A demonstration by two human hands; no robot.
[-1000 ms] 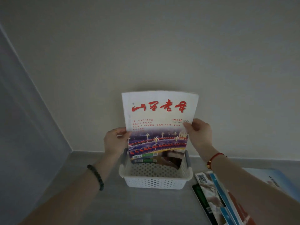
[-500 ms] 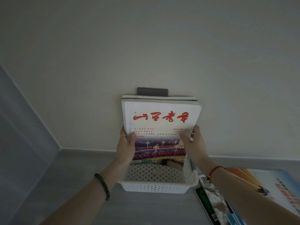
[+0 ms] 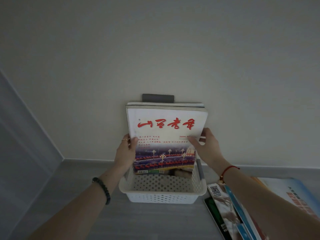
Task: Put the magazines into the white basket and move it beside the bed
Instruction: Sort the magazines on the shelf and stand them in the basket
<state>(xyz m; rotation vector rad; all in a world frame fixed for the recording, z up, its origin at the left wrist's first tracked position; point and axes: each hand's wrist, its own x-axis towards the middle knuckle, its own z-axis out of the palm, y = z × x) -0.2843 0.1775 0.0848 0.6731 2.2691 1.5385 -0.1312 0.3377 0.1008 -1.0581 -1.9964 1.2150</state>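
Note:
A white perforated basket [image 3: 162, 196] sits on the grey floor against the wall. Several magazines stand upright in it, leaning on the wall. The front magazine [image 3: 166, 129] has a white cover with red characters and a night street photo. My left hand [image 3: 125, 151] grips its left edge, thumb on the cover. My right hand [image 3: 206, 146] holds its right edge, thumb across the cover. More magazines [image 3: 228, 210] lie fanned on the floor to the right of the basket, partly under my right forearm.
A dark grey plate [image 3: 158, 98] is fixed on the wall just above the standing magazines. A large glossy sheet [image 3: 287, 193] lies on the floor at the far right. A grey panel [image 3: 20, 144] forms the corner on the left.
The front magazine has gone down into the basket and back against the others by the wall. Both hands have stayed on its edges. The view has tilted, showing the wall plate.

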